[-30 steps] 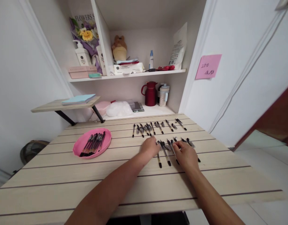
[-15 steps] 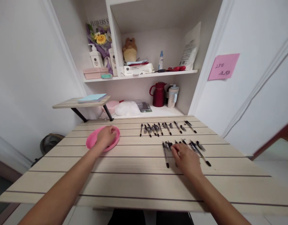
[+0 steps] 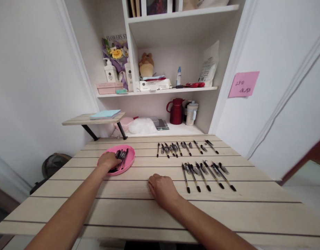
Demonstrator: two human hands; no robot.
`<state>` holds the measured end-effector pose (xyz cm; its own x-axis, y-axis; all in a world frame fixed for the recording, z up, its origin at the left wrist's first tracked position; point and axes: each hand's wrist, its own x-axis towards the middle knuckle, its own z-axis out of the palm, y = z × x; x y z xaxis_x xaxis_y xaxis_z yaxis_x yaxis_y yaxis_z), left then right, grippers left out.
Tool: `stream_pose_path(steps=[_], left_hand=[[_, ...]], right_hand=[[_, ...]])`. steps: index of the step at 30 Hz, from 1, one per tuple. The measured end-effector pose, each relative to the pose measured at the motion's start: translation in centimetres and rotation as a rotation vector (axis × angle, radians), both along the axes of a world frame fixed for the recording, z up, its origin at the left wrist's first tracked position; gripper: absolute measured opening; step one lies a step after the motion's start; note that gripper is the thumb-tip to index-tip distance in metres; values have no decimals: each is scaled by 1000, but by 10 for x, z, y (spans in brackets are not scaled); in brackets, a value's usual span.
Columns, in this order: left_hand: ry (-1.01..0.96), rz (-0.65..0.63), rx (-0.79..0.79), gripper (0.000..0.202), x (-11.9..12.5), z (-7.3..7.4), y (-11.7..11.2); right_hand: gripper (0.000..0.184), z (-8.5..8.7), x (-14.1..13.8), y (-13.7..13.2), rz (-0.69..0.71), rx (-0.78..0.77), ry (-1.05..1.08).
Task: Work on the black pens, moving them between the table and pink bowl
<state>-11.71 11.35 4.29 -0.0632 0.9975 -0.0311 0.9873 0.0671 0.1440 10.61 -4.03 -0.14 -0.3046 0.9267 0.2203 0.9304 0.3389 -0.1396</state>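
My left hand (image 3: 109, 160) reaches into a round pink tray (image 3: 132, 149) at the left of the desk. Its fingers curl down against several black-capped pens (image 3: 126, 157) lying there; the fingertips are hidden. Palm down, my right hand (image 3: 163, 188) rests on the desk with its fingers folded in, and no pen shows in it. To its right is a front row of clear pens with black ends (image 3: 195, 178), roughly side by side, with loose caps (image 3: 224, 169) among their far ends. Farther back, a second row of similar pens (image 3: 166, 150) runs along the desk.
The slatted wooden desk (image 3: 134, 211) meets a white shelf unit (image 3: 173, 91). A small raised stand (image 3: 79, 119) with blue paper (image 3: 105, 114) is at the back left. Behind the desk stand a red jug (image 3: 176, 111) and a pale tumbler (image 3: 192, 114).
My right hand has moved left, away from the front row of pens, which now shows fully. My left hand has shifted toward the tray's left side, uncovering pens in it. The view has tilted up.
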Motion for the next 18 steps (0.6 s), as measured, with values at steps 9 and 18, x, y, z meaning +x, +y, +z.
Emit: stream_pose_path(steps=[9,18], left_hand=[[-45,24,20,25,7,11,-5],[-1275,-289,-315,29,112,-13,-89]], right_hand=[[19,-17,14,14,-38,-18,273],[42,-14,48,36,-183,10,1494]])
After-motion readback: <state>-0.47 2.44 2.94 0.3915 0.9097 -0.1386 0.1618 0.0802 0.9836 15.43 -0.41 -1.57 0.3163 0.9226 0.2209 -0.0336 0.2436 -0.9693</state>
